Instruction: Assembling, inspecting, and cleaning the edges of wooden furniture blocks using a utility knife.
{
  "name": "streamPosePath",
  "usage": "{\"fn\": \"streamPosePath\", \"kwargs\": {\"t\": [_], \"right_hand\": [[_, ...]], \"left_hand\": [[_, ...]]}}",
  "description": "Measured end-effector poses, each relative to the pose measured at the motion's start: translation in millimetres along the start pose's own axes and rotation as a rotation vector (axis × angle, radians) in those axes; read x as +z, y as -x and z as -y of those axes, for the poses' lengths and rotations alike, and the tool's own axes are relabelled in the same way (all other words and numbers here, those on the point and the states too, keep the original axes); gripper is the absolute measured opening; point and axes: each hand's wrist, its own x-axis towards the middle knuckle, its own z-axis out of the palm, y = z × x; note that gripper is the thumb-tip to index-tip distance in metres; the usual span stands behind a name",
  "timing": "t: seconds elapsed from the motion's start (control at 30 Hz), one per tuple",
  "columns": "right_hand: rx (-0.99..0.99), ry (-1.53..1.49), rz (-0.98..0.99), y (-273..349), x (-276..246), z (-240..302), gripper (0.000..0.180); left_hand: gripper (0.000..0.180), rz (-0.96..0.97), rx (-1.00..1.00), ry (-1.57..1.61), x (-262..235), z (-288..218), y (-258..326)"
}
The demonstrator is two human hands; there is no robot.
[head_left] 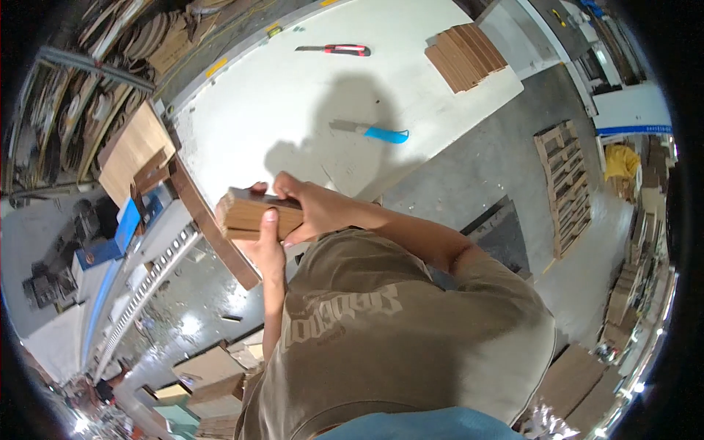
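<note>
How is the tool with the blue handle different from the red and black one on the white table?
The blue-handled scraper has a wide flat metal blade; the red and black utility knife is slim, with only a narrow dark tip showing. The scraper lies near the table's middle, beside the person's shadow; the knife lies farther off, toward the far edge. Both lie flat on the white table, touched by no hand.

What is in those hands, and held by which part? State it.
A stack of brown wooden pieces: the left hand grips its near end from below, the right hand clamps its top and side.
</note>
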Motion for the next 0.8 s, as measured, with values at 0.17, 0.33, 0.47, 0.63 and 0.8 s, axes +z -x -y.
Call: {"fn": "streamPosePath", "kwargs": {"t": [0.17,0.33,0.47,0.63,0.8], "right_hand": [[0.386,0.371,-0.317,42.9,-91.0,-28.0,0.072],[0.593,1.119,-0.666,77.9,-245.5,-99.5,0.034],[0.79,1.473,-0.8,113.0,-345.0,-150.5,0.028],[0.781,1.859,-0.812,106.3,-357.0,-174.0,0.022],[0.495,1.745,-0.766,90.3,-332.5,-179.5,0.032]], "left_hand": [[0.105,0.46,-0.156,-0.179,44.2,68.5,-40.7],[0.096,0.578,-0.294,-0.352,83.1,69.5,-44.5],[0.092,0.661,-0.416,-0.389,79.7,89.3,-31.3],[0.094,0.512,-0.625,-0.484,31.1,100.0,-8.6],[0.092,0.301,-0.692,-0.59,-22.3,108.1,9.0]]}}
